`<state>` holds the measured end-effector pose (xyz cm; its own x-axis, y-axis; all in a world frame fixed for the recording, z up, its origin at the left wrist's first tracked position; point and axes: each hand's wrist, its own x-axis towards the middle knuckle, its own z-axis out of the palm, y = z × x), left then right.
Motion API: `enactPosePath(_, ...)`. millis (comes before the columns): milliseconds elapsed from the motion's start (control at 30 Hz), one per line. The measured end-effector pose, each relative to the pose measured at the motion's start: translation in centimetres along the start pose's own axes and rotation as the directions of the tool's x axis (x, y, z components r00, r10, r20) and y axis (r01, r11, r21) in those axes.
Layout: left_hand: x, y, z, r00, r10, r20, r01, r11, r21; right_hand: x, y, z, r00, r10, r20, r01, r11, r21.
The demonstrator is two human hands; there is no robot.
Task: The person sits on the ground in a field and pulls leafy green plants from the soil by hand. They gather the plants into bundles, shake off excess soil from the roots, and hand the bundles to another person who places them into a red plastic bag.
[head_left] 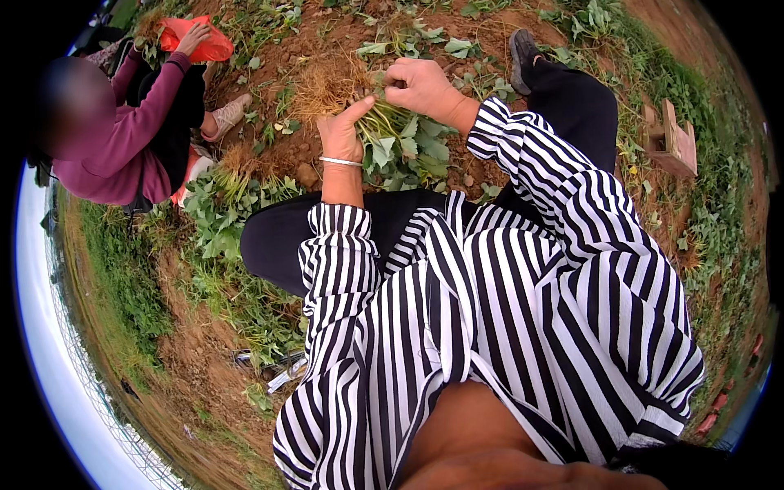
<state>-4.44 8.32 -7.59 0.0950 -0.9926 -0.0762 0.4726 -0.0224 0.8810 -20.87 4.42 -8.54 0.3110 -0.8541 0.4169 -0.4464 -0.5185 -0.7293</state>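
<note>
My left hand (343, 138), with a silver bangle at the wrist, is closed around a bunch of leafy seedlings (398, 131). Their tangled brown roots (327, 86) stick out past the thumb, and green leaves hang towards my lap. Close beside the bunch, my right hand (419, 89) has its thumb and forefinger pinched together near the stems. Whether a stem or string sits in that pinch is too small to tell. Leaves and the hand itself hide part of the stems.
On the left a person in a purple top (131, 135) handles a red plastic bag (196, 40). Rooted bunches (229, 190) lie by my left knee. A small wooden stool (670, 144) stands to the right. Loose plants (462, 48) are scattered over reddish soil (263, 37).
</note>
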Motion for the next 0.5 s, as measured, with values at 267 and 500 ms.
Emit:
enactPosePath(267, -0.1, -0.3, -0.5, 0.999, 0.042, 0.012, -0.042, 0.999, 0.009, 0.5, 2.0, -0.2, 0.989, 0.050, -0.137, -0.063, 0.994, -0.094)
enactPosePath(500, -0.8, 2.6, -5.2, 0.974, -0.222, 0.050, 0.227, 0.959, -0.169, 3.6, 8.3, -11.7, 0.977, -0.144, -0.155, -0.003, 0.723, -0.690)
